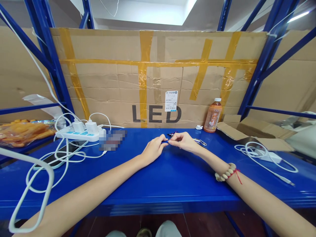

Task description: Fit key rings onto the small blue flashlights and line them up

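Note:
My left hand is closed above the middle of the blue shelf. Between its fingertips is a small, thin blue piece, too small to name. My right hand meets it from the right, thumb and forefinger pinched at the piece's other end. Just behind the fingers lies a small dark, shiny object, mostly hidden. A metal carabiner-like clip rests on the shelf past my right hand. A beaded bracelet circles my right wrist.
On the left, a power strip with white cables sits behind a phone, near a bag of food. A drink bottle, an open carton and a coiled charger cable stand right. Cardboard backs the shelf.

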Demonstrator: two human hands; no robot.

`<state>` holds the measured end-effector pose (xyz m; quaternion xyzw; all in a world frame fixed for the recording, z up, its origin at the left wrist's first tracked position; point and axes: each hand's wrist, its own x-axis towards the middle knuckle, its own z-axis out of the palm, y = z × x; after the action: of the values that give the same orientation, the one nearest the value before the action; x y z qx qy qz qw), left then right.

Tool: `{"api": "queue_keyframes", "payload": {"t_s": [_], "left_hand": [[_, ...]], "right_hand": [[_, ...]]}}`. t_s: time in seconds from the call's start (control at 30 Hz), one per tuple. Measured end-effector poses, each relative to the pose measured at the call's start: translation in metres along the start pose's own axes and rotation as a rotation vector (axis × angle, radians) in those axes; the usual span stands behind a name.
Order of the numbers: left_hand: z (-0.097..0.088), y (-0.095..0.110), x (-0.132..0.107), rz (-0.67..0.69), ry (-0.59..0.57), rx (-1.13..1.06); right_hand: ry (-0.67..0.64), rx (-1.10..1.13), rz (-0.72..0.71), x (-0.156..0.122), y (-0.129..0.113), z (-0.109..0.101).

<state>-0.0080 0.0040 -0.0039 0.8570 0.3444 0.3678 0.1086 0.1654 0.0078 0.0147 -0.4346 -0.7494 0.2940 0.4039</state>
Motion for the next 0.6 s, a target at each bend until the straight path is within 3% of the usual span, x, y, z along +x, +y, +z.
{"api": "queue_keyframes", "payload": {"t_s": [0.37,0.6], "left_hand": [[0.001,0.0,0.001,0.002,0.01,-0.122],[-0.002,0.003,-0.002,0.24,-0.024,0.031]], "right_hand": [[-0.091,0.059,0.155,-0.004,-0.009,-0.011],[-0.172,0.031,0.218,-0.004,-0.001,-0.016]]}}
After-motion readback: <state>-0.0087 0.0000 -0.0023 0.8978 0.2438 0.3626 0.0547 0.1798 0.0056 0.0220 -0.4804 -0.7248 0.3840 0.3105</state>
